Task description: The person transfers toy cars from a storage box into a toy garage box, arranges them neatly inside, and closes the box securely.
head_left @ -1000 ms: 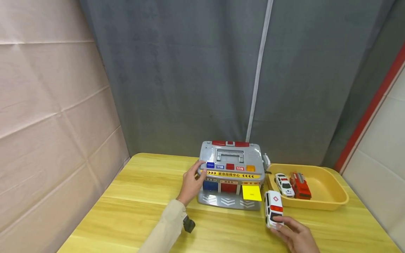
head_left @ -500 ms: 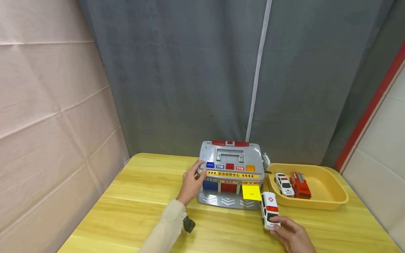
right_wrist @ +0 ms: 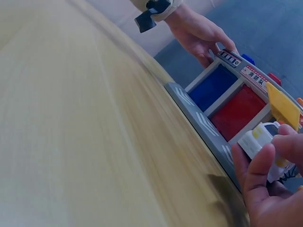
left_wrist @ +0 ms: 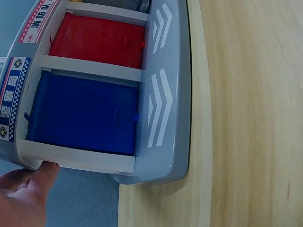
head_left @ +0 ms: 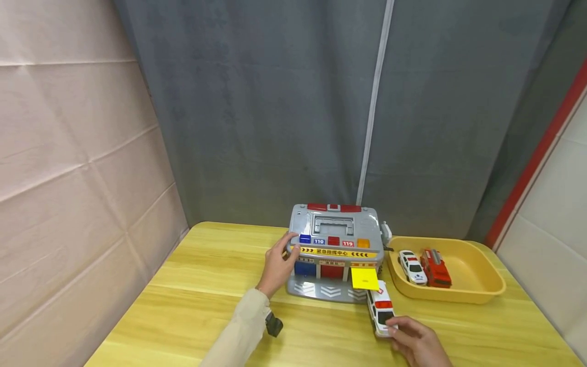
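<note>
A grey toy garage [head_left: 335, 225] stands on the table with its blue door [left_wrist: 87, 113] and red door [left_wrist: 99, 40] down. Its yellow door [head_left: 365, 279] is raised and sticks out over the ramp. My left hand [head_left: 277, 265] grips the garage's left front corner, thumb at the front. With its thumb and fingers, my right hand [head_left: 417, 340] holds the near end of a white toy ambulance [head_left: 382, 312]. The ambulance's far end lies at the ramp's right side, partly hidden beneath the yellow door. Inside the garage's right bay I cannot see.
Right of the garage, a yellow tray [head_left: 477, 296] holds a white toy police car [head_left: 412, 267] and a red toy fire engine [head_left: 435, 269]. A grey curtain [head_left: 275, 112] hangs behind the wooden table [head_left: 192, 290].
My right hand has moved the ambulance left and slightly nearer, from beside the tray to under the yellow door's edge. The left hand and the garage have stayed in place.
</note>
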A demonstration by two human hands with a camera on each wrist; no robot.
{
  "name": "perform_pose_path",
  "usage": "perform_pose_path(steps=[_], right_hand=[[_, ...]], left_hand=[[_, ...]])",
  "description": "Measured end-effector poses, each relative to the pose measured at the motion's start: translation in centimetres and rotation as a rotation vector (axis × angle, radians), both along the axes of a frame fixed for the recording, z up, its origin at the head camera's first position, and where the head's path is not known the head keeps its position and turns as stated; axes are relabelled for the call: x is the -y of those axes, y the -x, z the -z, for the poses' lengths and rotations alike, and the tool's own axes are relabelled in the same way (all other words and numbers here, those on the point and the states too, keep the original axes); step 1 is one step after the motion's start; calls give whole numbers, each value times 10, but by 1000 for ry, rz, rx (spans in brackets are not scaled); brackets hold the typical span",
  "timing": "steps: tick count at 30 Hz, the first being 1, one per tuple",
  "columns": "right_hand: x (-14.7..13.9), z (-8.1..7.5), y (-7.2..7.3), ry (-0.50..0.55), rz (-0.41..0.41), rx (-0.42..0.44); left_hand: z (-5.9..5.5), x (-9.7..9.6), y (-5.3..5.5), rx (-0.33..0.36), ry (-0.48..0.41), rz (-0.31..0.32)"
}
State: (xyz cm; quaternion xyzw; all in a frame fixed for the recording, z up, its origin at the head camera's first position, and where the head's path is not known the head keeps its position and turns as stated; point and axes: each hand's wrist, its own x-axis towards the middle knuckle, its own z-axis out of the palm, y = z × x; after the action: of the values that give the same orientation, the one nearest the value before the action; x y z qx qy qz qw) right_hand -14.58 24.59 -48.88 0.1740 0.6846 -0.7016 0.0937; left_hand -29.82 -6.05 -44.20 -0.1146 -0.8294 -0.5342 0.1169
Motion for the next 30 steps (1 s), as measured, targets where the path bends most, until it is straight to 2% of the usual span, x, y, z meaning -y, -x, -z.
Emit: perform_pose_path(steps=[6,10,20,25,30], right_hand=[[0,2,1,76,-128,-32],[5,3,3,136,-170,-55],[23,0,15,142,-92,-49],[28,0,20,177,-67,-64],[36,0,27,179,4,-58]], left_hand=[[0,1,0,-5,-3,3],[2,1,0,-17,-4,5],[3,2,1,-13,-3,15],[3,2,2,-9,2,14],[3,2,2,-7,14,7]])
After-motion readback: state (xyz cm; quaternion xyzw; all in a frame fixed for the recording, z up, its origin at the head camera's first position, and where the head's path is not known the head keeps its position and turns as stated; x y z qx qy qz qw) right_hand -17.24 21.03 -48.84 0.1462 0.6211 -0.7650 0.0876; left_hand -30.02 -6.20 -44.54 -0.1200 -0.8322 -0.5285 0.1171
